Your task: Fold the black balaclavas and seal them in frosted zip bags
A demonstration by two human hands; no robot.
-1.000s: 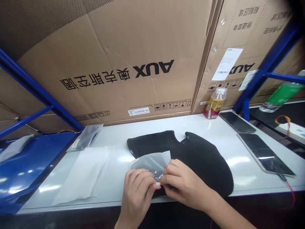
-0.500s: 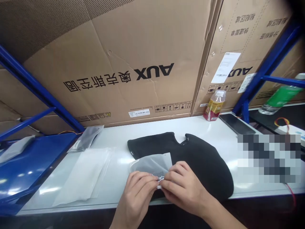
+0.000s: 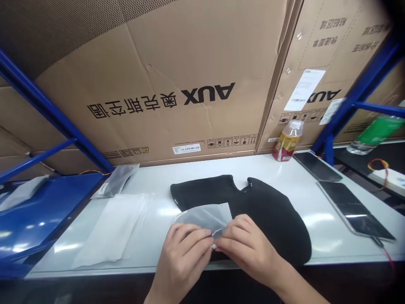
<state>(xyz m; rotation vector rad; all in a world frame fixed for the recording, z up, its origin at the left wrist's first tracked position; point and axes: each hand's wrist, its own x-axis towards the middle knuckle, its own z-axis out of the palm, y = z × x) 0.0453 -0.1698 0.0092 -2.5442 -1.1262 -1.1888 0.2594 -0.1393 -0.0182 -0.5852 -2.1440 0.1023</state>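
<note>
White bench (image 3: 319, 249) below AUX cartons (image 3: 177, 71), fingers (image 3: 196, 237) of left hand (image 3: 180, 259) and right hand (image 3: 247, 249) pinching a translucent bag (image 3: 202, 217).

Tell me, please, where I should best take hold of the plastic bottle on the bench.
Around its labelled body, from the near side, I'd judge: the plastic bottle stands at the back of the white table before a cardboard carton, so its front is open.

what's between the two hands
In the head view, the left hand and right hand pinch a frosted plastic bag, with a small shiny bit at its lower edge, too small to identify.
</note>
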